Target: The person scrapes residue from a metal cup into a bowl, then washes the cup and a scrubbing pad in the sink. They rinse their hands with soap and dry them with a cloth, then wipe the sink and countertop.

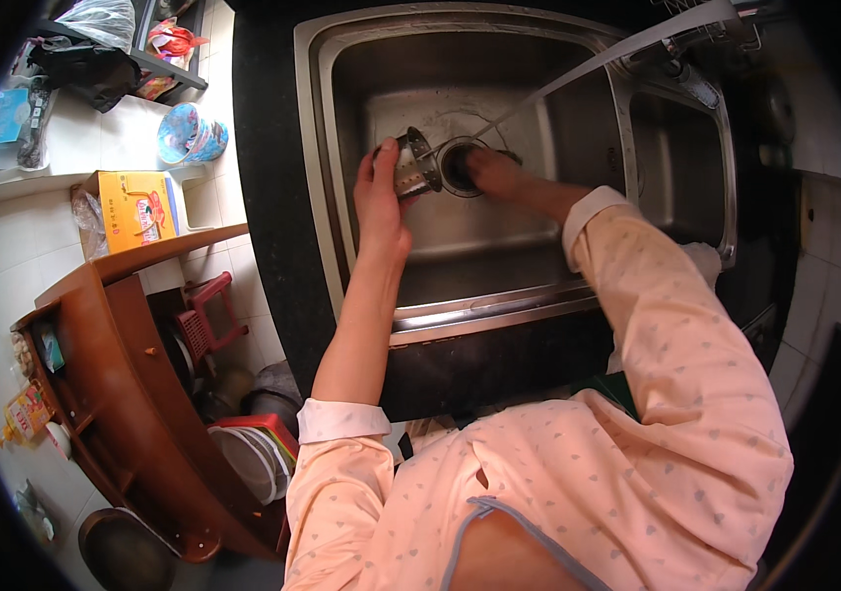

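Observation:
My left hand [383, 185] holds a perforated metal strainer basket [414, 166], tilted on its side over the large basin of a stainless steel sink [464, 244]. Just right of the basket is the round drain opening [457, 181], where my right hand [494, 173] reaches in at the rim. Its fingertips are blurred and partly hidden, so whether they grip anything is unclear. A thin stream of water [524, 103] slants down from the faucet at the upper right towards the basket and the drain.
A smaller basin [675, 162] adjoins on the right. Black countertop [265, 148] borders the sink. To the left are a brown wooden cabinet [117, 354], a yellow carton [138, 210], a blue patterned bin [191, 134] and a red plastic stool [206, 318]. Stacked basins [254, 458] stand beside the cabinet.

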A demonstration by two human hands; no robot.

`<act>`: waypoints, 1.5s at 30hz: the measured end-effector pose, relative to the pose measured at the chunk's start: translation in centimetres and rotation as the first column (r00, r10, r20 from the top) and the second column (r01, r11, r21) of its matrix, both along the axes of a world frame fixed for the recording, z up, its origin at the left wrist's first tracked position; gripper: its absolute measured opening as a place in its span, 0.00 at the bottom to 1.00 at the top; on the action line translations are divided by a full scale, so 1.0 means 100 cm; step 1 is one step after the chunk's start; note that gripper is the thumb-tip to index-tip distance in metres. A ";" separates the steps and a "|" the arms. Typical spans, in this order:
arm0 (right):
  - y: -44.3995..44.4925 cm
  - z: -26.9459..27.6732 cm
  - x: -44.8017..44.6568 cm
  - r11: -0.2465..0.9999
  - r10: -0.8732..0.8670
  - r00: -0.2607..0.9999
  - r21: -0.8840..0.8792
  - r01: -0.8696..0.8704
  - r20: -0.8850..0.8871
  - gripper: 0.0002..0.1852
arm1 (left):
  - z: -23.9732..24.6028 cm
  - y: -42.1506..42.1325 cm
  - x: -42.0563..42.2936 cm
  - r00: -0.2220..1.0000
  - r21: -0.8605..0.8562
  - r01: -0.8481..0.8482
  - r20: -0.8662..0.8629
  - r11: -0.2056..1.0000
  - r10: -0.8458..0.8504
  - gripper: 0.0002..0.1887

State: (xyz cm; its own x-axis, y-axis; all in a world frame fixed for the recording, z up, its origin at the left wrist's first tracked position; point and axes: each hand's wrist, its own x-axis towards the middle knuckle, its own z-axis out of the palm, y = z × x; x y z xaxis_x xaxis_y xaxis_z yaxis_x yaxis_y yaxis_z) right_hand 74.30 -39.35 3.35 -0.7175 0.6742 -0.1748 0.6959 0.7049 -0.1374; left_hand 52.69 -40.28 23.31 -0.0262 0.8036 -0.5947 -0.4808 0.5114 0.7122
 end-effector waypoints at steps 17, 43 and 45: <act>0.023 -0.046 -0.031 0.905 -0.337 0.937 -0.241 0.350 0.093 0.07 | -0.014 -0.004 0.006 0.990 0.013 0.097 -0.107 0.995 -0.095 0.18; 0.023 -0.013 -0.035 0.955 -0.105 0.945 -0.232 0.182 0.308 0.10 | -0.011 -0.013 0.004 0.958 -0.028 0.174 -0.228 0.984 -0.176 0.20; 0.023 0.002 -0.037 0.910 -0.123 0.943 -0.343 0.232 0.310 0.10 | -0.010 -0.013 0.002 0.945 -0.026 0.202 -0.258 0.979 -0.202 0.21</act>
